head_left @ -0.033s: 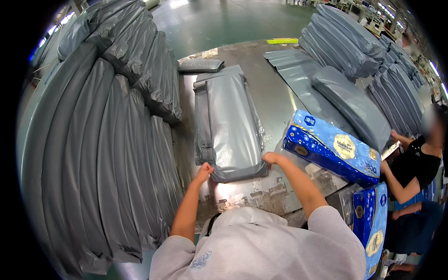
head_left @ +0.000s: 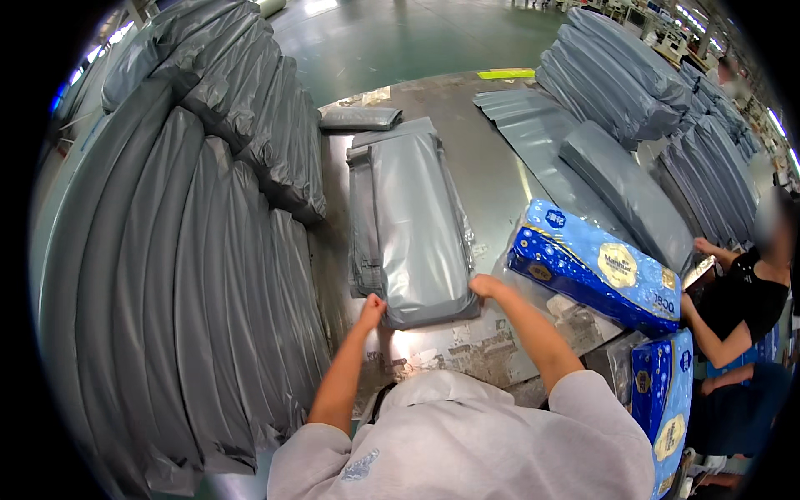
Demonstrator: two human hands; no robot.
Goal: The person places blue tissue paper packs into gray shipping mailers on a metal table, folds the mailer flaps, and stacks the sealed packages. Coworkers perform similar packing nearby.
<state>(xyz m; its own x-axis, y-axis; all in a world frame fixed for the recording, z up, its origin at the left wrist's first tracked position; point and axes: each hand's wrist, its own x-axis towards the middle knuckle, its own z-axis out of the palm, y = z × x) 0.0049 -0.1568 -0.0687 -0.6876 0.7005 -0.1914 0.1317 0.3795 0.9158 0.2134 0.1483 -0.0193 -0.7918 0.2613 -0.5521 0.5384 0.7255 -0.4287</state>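
In front of me on the metal table (head_left: 325, 275) lies a long, shiny grey plastic bag (head_left: 421, 217), filled flat and resting on a pile of similar grey bags (head_left: 364, 242). My left hand (head_left: 372, 310) is closed at the bag's near left corner, pinching the grey plastic. At the near right corner my right hand (head_left: 486, 287) is likewise closed on the plastic. The fingertips of both hands are partly hidden.
Tall stacks of filled grey bags (head_left: 179, 275) border the left. To the right are a blue tissue pack (head_left: 596, 262), another blue pack (head_left: 662, 400), a grey bag (head_left: 629, 192) and more stacks (head_left: 612, 79). A co-worker (head_left: 746, 292) stands there. A folded grey bundle (head_left: 361, 118) lies farther off.
My left hand has shifted slightly to the right at the bag's near left corner. My right hand stays at its corner.
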